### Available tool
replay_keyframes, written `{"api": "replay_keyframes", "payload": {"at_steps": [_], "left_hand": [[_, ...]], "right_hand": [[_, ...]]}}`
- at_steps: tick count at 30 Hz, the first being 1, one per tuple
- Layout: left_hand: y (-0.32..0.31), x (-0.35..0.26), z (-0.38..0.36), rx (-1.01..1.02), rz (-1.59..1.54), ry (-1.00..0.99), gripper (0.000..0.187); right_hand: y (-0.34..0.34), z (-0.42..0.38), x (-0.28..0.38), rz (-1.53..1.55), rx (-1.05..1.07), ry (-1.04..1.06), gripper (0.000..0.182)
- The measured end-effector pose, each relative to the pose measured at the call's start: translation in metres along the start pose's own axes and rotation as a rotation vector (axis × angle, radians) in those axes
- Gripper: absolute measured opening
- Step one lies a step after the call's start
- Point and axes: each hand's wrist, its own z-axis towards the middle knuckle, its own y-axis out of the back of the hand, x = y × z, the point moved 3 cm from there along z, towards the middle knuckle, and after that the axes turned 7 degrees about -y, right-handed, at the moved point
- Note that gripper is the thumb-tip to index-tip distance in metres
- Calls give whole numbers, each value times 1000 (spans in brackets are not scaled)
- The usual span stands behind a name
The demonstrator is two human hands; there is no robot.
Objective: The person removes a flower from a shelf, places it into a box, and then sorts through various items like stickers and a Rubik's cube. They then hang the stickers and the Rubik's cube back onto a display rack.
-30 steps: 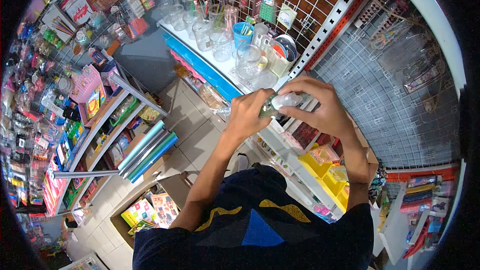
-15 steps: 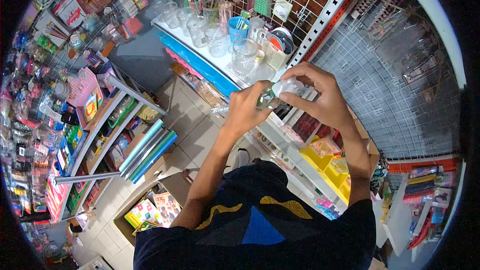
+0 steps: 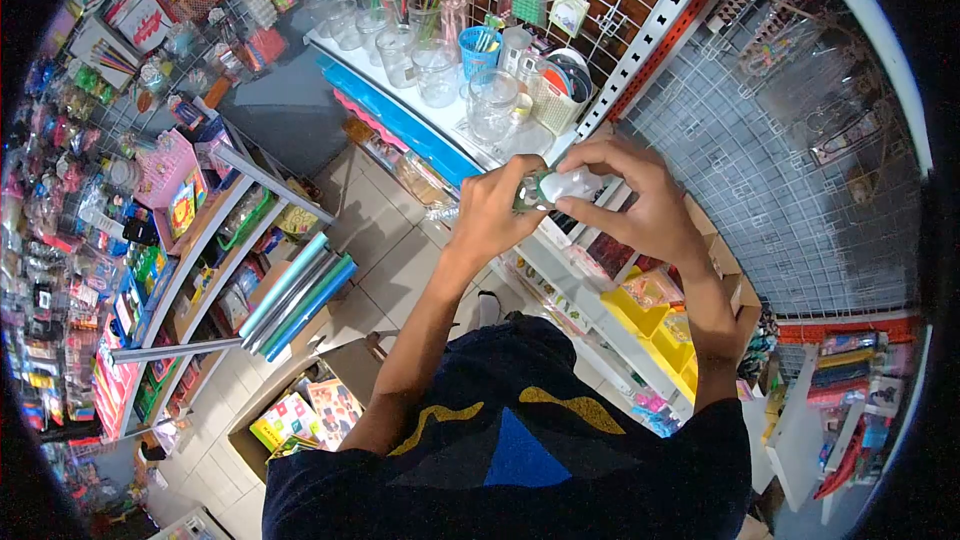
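Observation:
My left hand (image 3: 492, 208) is closed around a small clear bottle (image 3: 531, 193) with a green tint, held on its side in front of my chest. A whitish, partly see-through top (image 3: 573, 185) points to the right from the bottle. Thumb and fingers of my right hand (image 3: 640, 198) curve round this top from the right and pinch it. Whether the top is a cap or a spray head cannot be made out. My fingers hide part of the bottle.
Beyond my hands, a white shelf (image 3: 447, 116) carries several clear jars (image 3: 436, 73), a blue cup (image 3: 480, 48) and a cream basket (image 3: 556, 100). Yellow bins (image 3: 650, 332) sit at lower right. To the left stand packed racks, foil rolls (image 3: 298, 297) and a cardboard box (image 3: 250, 437).
The right fingers have shifted slightly on the white top, and the bottle has turned or tilted a little. My left hand keeps its hold, nearly in place.

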Motion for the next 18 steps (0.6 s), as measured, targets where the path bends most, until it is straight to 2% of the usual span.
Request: {"api": "replay_keyframes", "payload": {"at_steps": [6,9,14,18], "left_hand": [[-1,4,-2,-4,17,-4,45],[-2,4,-2,-108,3,-34,42],[-3,3,-1,-50,26,-55,42],[-5,6,-3,-100,-26,-51,41]], "right_hand": [[-5,-6,-1,-50,-23,52,28],[-4,-8,-1,-39,-47,62,26],[-6,-9,-2,-49,-34,43,27],[-7,-11,-5,-61,-30,34,28]]}}
